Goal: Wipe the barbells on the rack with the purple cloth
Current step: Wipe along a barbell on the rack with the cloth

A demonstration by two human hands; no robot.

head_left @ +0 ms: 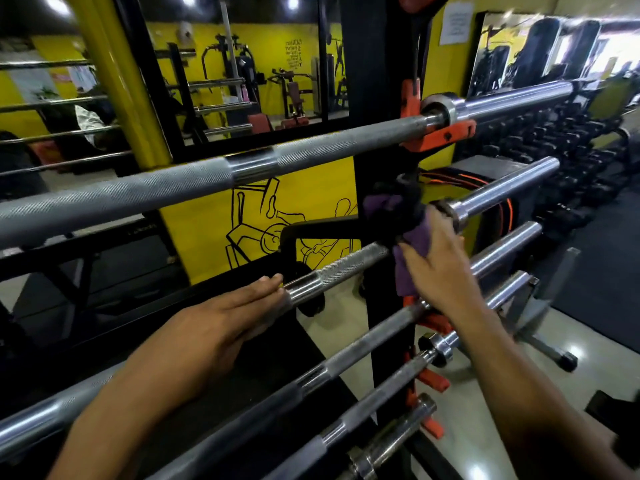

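Several steel barbells lie across a black rack [382,306] with orange hooks. My right hand [440,268] holds the purple cloth [415,244] against the rack post, where the second barbell [349,266] meets its collar. Part of the cloth is bunched above, near a dark object on the post. My left hand [225,317] lies along the same barbell further left, fingers straight, fingertips touching its smooth ring. The top barbell [145,192] runs above both hands. Lower barbells [346,362] pass beneath my right forearm.
A yellow wall panel [277,220] with a black drawing and a mirror stand behind the rack. Dumbbell racks [561,143] line the right side. A bench leg with a wheel [554,348] stands on the floor at right.
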